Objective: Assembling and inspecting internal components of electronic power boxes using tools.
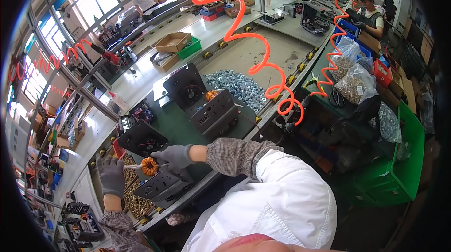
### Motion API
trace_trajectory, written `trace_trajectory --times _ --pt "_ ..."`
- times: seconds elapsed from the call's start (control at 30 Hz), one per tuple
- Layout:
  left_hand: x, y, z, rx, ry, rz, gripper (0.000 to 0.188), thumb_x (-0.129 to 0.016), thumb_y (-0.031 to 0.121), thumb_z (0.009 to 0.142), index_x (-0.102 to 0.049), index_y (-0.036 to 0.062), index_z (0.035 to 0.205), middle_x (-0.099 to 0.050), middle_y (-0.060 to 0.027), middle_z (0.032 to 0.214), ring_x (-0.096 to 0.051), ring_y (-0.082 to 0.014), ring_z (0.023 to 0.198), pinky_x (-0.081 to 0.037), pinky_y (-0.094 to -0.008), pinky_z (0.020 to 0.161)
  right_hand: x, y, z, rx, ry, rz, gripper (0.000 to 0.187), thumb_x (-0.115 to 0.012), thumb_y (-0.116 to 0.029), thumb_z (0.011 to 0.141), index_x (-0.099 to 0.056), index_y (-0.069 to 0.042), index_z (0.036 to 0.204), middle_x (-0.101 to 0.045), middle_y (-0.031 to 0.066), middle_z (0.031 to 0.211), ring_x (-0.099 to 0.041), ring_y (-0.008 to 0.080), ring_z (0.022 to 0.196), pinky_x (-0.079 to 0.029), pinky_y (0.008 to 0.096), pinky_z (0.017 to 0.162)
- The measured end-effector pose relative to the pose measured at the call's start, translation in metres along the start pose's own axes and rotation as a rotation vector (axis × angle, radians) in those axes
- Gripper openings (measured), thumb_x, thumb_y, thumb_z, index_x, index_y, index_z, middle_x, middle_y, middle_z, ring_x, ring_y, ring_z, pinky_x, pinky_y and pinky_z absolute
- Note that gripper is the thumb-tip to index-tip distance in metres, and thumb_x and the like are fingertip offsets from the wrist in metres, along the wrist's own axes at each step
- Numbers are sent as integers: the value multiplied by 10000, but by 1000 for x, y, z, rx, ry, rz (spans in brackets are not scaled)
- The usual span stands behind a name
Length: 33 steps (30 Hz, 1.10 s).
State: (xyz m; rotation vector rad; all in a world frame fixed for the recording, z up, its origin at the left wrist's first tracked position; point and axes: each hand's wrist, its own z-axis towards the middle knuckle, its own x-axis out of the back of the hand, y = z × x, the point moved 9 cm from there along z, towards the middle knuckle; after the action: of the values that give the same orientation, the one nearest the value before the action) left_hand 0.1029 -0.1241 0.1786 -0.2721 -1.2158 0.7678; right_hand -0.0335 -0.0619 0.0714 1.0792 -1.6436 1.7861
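Observation:
Both my hands wear grey gloves and are at a black metal housing (162,187) on the near left of the bench. An orange copper-wound ring coil (149,167) is over the housing, with white leads (133,166) pointing left. My right hand (174,156) closes on the coil's right side, fingertips partly hidden. To the left, my left hand (112,177) is raised with fingers apart beside the lead ends; contact with them is unclear. Behind the coil stands the housing's upright panel (142,138) with a fan. A second black housing (213,113) holds another orange coil (211,95).
Metal fasteners fill trays (137,199) beside my left hand. A heap of silvery nuts (237,87) lies beyond the second housing. Red coiled air hoses (268,50) hang overhead. A green bin (383,177) stands at right. A co-worker (371,15) is at the far right.

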Motion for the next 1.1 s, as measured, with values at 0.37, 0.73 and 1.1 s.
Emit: trace_trajectory --times 0.37,0.73,1.1 --pt "47 16 29 -124 334 -3 206 -643 157 764 -526 44 891 -574 -118 1193 -458 -326 1262 -376 -489 1086 -23 25 2 114 -413 687 1070 -734 3 659 -126 -76 1537 -627 162 1105 -628 253 959 -483 344 876" --pt "18 8 -6 -29 -389 169 43 -596 177 828 -605 158 791 -603 -38 703 -615 -218 666 -445 -383 651 -7 -4 6 9 -169 -510 501 -629 -155 806 -510 -22 1275 -677 194 990 -668 337 924 -522 405 741" --pt "121 94 -9 -254 -167 22 110 -572 156 793 -604 56 827 -531 -43 671 -542 -200 619 -404 -367 611 -2 11 45 275 430 131 203 -689 -142 755 -680 -114 956 -629 106 1018 -626 311 938 -508 383 810"
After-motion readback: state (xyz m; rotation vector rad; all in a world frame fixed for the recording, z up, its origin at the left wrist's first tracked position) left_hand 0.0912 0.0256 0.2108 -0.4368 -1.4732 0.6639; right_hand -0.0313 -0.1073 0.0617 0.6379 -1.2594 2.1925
